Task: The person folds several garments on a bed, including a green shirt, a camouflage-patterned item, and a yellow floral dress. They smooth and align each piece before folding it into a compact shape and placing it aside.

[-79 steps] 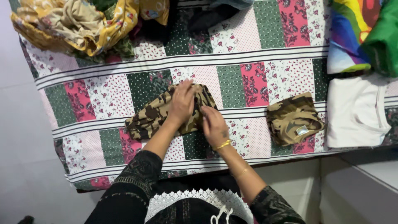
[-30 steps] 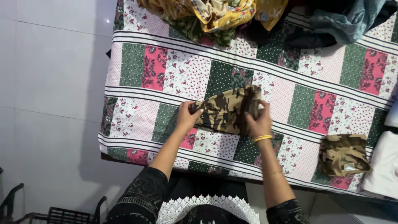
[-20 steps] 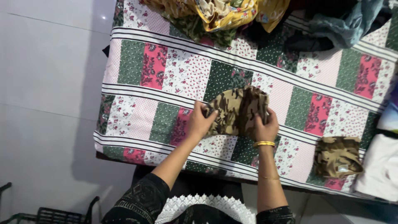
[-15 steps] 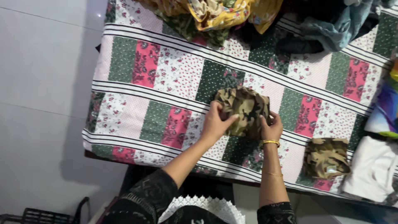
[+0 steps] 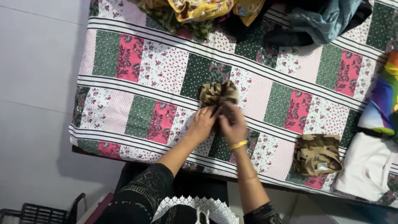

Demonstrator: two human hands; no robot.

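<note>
A small camouflage-patterned garment (image 5: 218, 93) lies bunched into a compact bundle on the patchwork bedsheet (image 5: 137, 79). My left hand (image 5: 202, 124) grips its near left edge. My right hand (image 5: 233, 123), with a gold bangle at the wrist, pinches the near right edge; it is slightly blurred. Both hands meet at the bundle's lower side. A second camouflage garment (image 5: 317, 154), folded into a neat square, rests near the bed's front edge to the right.
A pile of yellow and floral clothes (image 5: 195, 10) and a dark teal garment (image 5: 327, 20) lie at the far side. A folded white cloth (image 5: 365, 166) and a rainbow-coloured cloth (image 5: 383, 101) sit at the right. A black crate (image 5: 41, 213) stands on the floor.
The camouflage garment has been folded in from a long strip to a small bundle. Both hands have come together at its near side, and the view has shifted left.
</note>
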